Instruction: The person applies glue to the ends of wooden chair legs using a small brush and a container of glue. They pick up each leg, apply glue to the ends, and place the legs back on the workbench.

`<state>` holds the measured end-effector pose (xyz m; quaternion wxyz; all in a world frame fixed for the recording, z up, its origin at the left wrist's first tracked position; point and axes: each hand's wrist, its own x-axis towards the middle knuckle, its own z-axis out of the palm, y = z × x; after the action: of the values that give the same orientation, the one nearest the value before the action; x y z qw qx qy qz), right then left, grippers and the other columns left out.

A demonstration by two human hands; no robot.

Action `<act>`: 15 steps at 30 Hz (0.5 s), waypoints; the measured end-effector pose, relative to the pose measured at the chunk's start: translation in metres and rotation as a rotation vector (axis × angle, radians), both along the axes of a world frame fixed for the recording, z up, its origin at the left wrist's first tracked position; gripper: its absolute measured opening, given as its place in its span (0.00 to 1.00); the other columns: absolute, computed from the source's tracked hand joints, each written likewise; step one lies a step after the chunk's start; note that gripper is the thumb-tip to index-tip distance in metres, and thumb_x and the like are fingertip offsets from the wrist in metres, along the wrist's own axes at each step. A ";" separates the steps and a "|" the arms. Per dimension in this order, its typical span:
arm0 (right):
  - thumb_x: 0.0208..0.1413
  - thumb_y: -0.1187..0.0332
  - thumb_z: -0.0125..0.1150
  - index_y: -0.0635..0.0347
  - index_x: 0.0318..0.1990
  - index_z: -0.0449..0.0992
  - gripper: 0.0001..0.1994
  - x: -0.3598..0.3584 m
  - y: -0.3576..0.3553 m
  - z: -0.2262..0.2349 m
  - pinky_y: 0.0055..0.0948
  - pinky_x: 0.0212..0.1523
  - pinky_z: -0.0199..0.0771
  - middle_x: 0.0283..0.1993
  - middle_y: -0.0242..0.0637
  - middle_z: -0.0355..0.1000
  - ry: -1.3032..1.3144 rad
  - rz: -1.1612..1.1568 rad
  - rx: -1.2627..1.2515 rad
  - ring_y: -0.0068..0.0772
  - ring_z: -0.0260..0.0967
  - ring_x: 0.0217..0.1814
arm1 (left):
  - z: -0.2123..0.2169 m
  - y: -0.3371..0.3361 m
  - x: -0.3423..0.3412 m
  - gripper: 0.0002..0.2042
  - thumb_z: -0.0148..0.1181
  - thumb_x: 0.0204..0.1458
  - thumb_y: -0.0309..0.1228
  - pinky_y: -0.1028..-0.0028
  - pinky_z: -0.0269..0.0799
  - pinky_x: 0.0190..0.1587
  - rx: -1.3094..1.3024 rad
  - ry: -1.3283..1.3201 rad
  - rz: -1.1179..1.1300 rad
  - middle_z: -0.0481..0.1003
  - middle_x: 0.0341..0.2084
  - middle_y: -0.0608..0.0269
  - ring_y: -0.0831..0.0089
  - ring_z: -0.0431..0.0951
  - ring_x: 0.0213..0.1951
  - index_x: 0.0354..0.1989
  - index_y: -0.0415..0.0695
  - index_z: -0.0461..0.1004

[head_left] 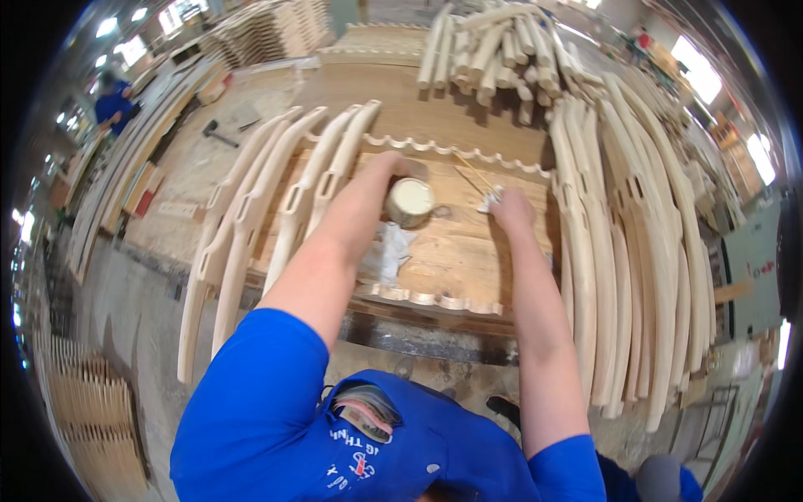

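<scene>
On the bench's wooden board [456,259] stands a round can [411,197] with a pale cream top. My left hand [393,163] is at the can's far side, close to its rim; its fingers are mostly hidden and I cannot tell if they touch it. My right hand [514,209] is closed on a crumpled white rag [488,199], to the right of the can. A thin yellowish stick [473,170] slants from the rag toward the far notched strip. Another white rag [388,253] lies in front of the can.
Curved wooden chair legs with slots [293,213] rest along the left; many more curved pieces [623,234] line the right. A notched strip [427,298] edges the near side. Wooden pieces [502,54] are heaped at the back. A hammer [219,134] lies left. Another person [115,107] is far left.
</scene>
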<state>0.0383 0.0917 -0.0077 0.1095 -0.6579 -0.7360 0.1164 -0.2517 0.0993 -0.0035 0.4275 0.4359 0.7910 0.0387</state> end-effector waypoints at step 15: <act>0.48 0.68 0.58 0.67 0.37 0.75 0.11 0.028 -0.043 0.013 0.24 0.29 0.66 0.28 0.33 0.73 1.194 -0.038 0.065 0.21 0.68 0.28 | -0.006 -0.043 0.026 0.11 0.60 0.49 0.40 0.78 0.72 0.27 0.223 -0.711 0.225 0.75 0.29 0.71 0.80 0.74 0.29 0.36 0.49 0.73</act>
<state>0.0665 0.0487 0.0053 0.5263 -0.4881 -0.5385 0.4414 -0.2254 0.0564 -0.0090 0.6181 0.3497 0.6273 0.3196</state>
